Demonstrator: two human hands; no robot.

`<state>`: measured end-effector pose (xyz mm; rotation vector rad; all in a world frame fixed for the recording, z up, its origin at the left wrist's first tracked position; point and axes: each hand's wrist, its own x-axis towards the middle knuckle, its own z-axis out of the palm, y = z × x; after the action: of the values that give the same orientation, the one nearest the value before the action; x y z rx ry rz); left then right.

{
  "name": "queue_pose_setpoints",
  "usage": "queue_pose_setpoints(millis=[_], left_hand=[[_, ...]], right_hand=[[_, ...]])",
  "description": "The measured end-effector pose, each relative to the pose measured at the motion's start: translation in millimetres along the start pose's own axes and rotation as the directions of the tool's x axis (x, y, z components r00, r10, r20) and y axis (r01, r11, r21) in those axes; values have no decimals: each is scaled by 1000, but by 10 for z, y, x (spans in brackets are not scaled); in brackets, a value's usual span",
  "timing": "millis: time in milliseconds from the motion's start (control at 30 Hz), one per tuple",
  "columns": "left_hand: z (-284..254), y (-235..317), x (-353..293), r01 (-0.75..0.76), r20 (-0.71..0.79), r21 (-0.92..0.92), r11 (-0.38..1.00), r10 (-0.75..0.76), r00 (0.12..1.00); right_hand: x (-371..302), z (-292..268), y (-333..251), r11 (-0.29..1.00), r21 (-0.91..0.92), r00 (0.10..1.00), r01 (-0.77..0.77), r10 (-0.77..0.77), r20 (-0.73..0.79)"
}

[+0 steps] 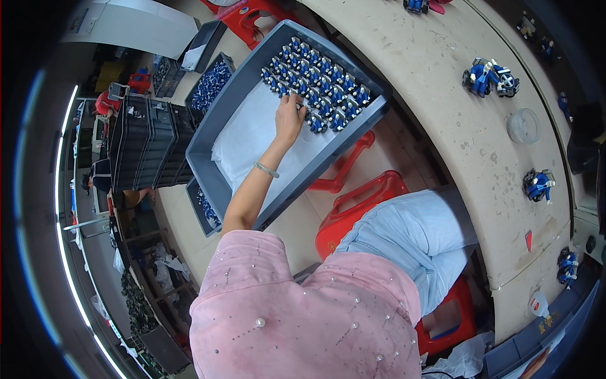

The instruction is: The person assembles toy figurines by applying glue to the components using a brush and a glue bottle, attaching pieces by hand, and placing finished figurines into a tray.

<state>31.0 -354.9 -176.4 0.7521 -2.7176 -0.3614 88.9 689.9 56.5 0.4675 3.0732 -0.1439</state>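
Observation:
My left hand [290, 120], with a pale bangle on its wrist, reaches into a large grey plastic tray [218, 120]. Its fingers are bent closed around a small blue, white and black toy figure at the near end of the rows; the fingers partly hide that toy. Several rows of like toy figures [325, 79] stand close together over the far right part of the tray. White sheeting [249, 136] lines the tray floor beneath my forearm. My right hand does not show.
On the beige worktable [435, 76] at right are blue toy figures with wheels [483, 77], a clear round tub [523, 126] and a red triangular piece [528, 240]. Red stools [363, 202] stand under the tray. Stacked dark crates [148, 142] and a bin of blue parts [211, 85] are at left.

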Motion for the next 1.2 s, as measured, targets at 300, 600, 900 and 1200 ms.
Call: queue_pose_setpoints(millis=[300,600,900,1200], left_hand=[[18,78,-124,-107,-123,-127,986,92,988],[-14,174,-465,325,242,-327,887,-253,937],[14,240,-418,189,209,-189,964,-148,967],[65,211,-411,224,175,-146,964,-198,964]], right_hand=[[-7,-62,56,999,21,998,-46,46,36],[39,-151,60,996,38,994,-84,81,69],[73,-248,50,991,58,988,-120,114,102],[85,-338,72,983,74,977,-168,157,145]])
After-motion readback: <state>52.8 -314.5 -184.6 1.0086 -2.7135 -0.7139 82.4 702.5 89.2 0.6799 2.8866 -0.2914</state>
